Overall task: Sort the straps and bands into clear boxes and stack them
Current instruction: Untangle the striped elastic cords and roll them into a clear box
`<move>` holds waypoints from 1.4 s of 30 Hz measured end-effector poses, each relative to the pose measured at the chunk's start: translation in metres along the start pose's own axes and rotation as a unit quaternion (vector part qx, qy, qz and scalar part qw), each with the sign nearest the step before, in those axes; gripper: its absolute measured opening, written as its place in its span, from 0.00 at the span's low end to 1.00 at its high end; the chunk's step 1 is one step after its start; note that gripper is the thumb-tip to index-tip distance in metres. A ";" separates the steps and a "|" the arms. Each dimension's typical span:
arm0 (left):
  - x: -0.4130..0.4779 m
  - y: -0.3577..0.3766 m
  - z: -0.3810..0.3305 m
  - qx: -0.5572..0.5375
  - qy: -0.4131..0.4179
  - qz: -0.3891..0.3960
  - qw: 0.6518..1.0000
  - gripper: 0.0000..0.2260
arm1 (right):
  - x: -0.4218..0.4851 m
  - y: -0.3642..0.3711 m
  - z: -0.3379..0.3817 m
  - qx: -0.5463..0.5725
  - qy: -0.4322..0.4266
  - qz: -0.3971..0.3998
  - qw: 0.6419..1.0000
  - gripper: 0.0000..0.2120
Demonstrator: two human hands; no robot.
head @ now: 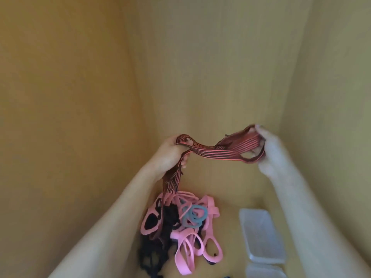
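The left hand [170,153] and the right hand [267,149] each gripped one end of the striped strap [210,152], raised above the pile of bands [180,223], so folding it for the clear box [261,235] seemed the next need.

Left forearm [120,207] and right forearm [313,213] are bare to the wrist; left hand [170,155] and right hand [269,153] likewise bare.

Left hand [170,155] curled; right hand [269,151] likely too
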State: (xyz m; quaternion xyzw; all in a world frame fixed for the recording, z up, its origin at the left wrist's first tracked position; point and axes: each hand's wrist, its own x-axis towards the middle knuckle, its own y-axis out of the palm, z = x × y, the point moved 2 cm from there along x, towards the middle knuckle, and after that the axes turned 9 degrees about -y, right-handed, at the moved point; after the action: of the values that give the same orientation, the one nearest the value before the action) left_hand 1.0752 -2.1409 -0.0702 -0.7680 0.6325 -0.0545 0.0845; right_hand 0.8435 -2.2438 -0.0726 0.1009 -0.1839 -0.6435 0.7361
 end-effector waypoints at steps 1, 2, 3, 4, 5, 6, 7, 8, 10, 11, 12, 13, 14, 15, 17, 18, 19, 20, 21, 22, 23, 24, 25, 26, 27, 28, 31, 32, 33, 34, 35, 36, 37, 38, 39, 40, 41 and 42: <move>0.002 0.001 -0.008 0.040 0.007 -0.010 0.999 0.08 | -0.006 -0.013 -0.022 -0.030 0.026 -0.016 0.999 0.09; 0.004 0.001 -0.015 0.075 0.015 -0.020 0.997 0.06 | -0.011 -0.021 -0.038 -0.038 0.045 -0.035 0.998 0.10; 0.005 0.002 -0.022 0.103 0.022 -0.028 0.994 0.05 | -0.018 -0.027 -0.053 -0.048 0.064 -0.052 0.995 0.10; 0.007 0.003 -0.028 0.123 0.025 -0.029 0.992 0.04 | -0.024 -0.031 -0.064 -0.065 0.082 -0.063 0.993 0.11; 0.009 0.005 -0.034 0.138 0.026 -0.023 0.990 0.04 | -0.026 -0.034 -0.072 -0.079 0.095 -0.073 0.990 0.11; 0.010 0.006 -0.039 0.149 0.027 -0.014 0.988 0.04 | -0.029 -0.037 -0.078 -0.088 0.106 -0.074 0.988 0.11; 0.012 0.007 -0.043 0.164 0.030 -0.010 0.986 0.04 | -0.032 -0.041 -0.085 -0.092 0.117 -0.072 0.986 0.12; 0.014 0.007 -0.048 0.186 0.037 -0.016 0.982 0.04 | -0.034 -0.044 -0.090 -0.096 0.127 -0.070 0.985 0.12; 0.017 0.004 -0.059 0.236 0.058 -0.047 0.969 0.02 | -0.037 -0.049 -0.095 -0.100 0.142 -0.071 0.982 0.13; 0.018 0.002 -0.066 0.252 0.067 -0.060 0.964 0.02 | -0.038 -0.050 -0.095 -0.095 0.148 -0.073 0.982 0.13; 0.019 0.000 -0.073 0.266 0.074 -0.065 0.959 0.02 | -0.039 -0.051 -0.095 -0.088 0.151 -0.077 0.982 0.13; 0.021 -0.002 -0.080 0.282 0.077 -0.069 0.954 0.03 | -0.039 -0.051 -0.094 -0.081 0.154 -0.078 0.982 0.12; 0.022 -0.004 -0.087 0.301 0.079 -0.075 0.947 0.04 | -0.040 -0.050 -0.093 -0.077 0.156 -0.078 0.982 0.12; 0.022 -0.005 -0.093 0.320 0.079 -0.077 0.941 0.04 | -0.041 -0.049 -0.092 -0.074 0.157 -0.075 0.982 0.12; 0.020 -0.008 -0.103 0.331 0.077 -0.061 0.938 0.02 | -0.044 -0.044 -0.091 -0.066 0.162 -0.064 0.983 0.13; 0.018 -0.010 -0.106 0.326 0.076 -0.047 0.941 0.03 | -0.047 -0.040 -0.092 -0.065 0.166 -0.057 0.982 0.14; 0.017 -0.010 -0.111 0.325 0.076 -0.034 0.942 0.03 | -0.048 -0.038 -0.091 -0.069 0.172 -0.048 0.982 0.16; 0.015 -0.009 -0.116 0.328 0.081 -0.025 0.941 0.04 | -0.048 -0.037 -0.091 -0.076 0.177 -0.042 0.980 0.17; 0.014 -0.008 -0.121 0.334 0.088 -0.021 0.938 0.04 | -0.048 -0.036 -0.090 -0.087 0.182 -0.037 0.979 0.18; 0.011 -0.007 -0.127 0.339 0.097 -0.017 0.936 0.03 | -0.048 -0.035 -0.090 -0.103 0.187 -0.031 0.977 0.19; 0.010 -0.006 -0.132 0.343 0.104 -0.014 0.934 0.03 | -0.047 -0.035 -0.090 -0.127 0.191 -0.024 0.973 0.20; 0.009 -0.005 -0.137 0.348 0.110 -0.010 0.931 0.02 | -0.047 -0.033 -0.089 -0.161 0.192 -0.012 0.968 0.23; 0.008 -0.005 -0.141 0.357 0.116 -0.006 0.927 0.02 | -0.046 -0.030 -0.086 -0.218 0.186 0.002 0.958 0.26; 0.007 -0.004 -0.146 0.368 0.122 -0.004 0.922 0.03 | -0.045 -0.028 -0.082 -0.289 0.165 0.015 0.943 0.29; 0.006 -0.003 -0.149 0.378 0.128 -0.005 0.917 0.05 | -0.042 -0.026 -0.078 -0.365 0.128 0.020 0.922 0.31; 0.005 -0.001 -0.152 0.385 0.134 -0.008 0.913 0.05 | -0.039 -0.024 -0.070 -0.429 0.080 0.015 0.900 0.31; 0.002 0.006 -0.160 0.401 0.142 -0.013 0.905 0.04 | -0.039 -0.011 -0.038 -0.369 -0.044 0.012 0.928 0.21; 0.002 0.009 -0.161 0.403 0.140 -0.012 0.905 0.04 | -0.044 -0.001 -0.024 -0.308 -0.079 0.043 0.947 0.19; 0.003 0.011 -0.161 0.401 0.137 -0.010 0.906 0.04 | -0.049 0.011 -0.010 -0.265 -0.116 0.085 0.953 0.18; 0.003 0.013 -0.161 0.395 0.135 -0.007 0.908 0.03 | -0.054 0.024 0.002 -0.236 -0.146 0.126 0.953 0.18; 0.003 0.015 -0.160 0.389 0.134 -0.004 0.912 0.02 | -0.058 0.038 0.010 -0.217 -0.166 0.161 0.948 0.19; 0.003 0.017 -0.159 0.383 0.133 0.001 0.914 0.02 | -0.061 0.052 0.016 -0.215 -0.174 0.190 0.942 0.20; 0.002 0.020 -0.157 0.376 0.133 0.004 0.917 0.02 | -0.061 0.065 0.018 -0.228 -0.171 0.209 0.935 0.19; 0.002 0.022 -0.155 0.368 0.133 0.007 0.920 0.03 | -0.062 0.077 0.020 -0.246 -0.165 0.218 0.930 0.16; 0.002 0.023 -0.152 0.358 0.132 0.008 0.924 0.04 | -0.061 0.086 0.021 -0.263 -0.168 0.212 0.926 0.10; 0.001 0.023 -0.149 0.348 0.132 0.008 0.928 0.03 | -0.060 0.093 0.024 -0.268 -0.176 0.189 0.928 0.04; 0.000 0.022 -0.145 0.340 0.131 0.006 0.931 0.02 | -0.058 0.095 0.027 -0.263 -0.189 0.167 0.931 0.05; -0.001 0.020 -0.141 0.334 0.130 0.002 0.933 0.02 | -0.055 0.094 0.031 -0.245 -0.197 0.149 0.938 0.09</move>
State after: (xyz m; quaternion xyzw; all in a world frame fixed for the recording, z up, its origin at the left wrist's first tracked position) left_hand 1.0289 -2.1526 0.0639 -0.6800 0.5849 -0.3621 0.2536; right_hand 0.9111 -2.1729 -0.0154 -0.2397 -0.1749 -0.5586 0.7745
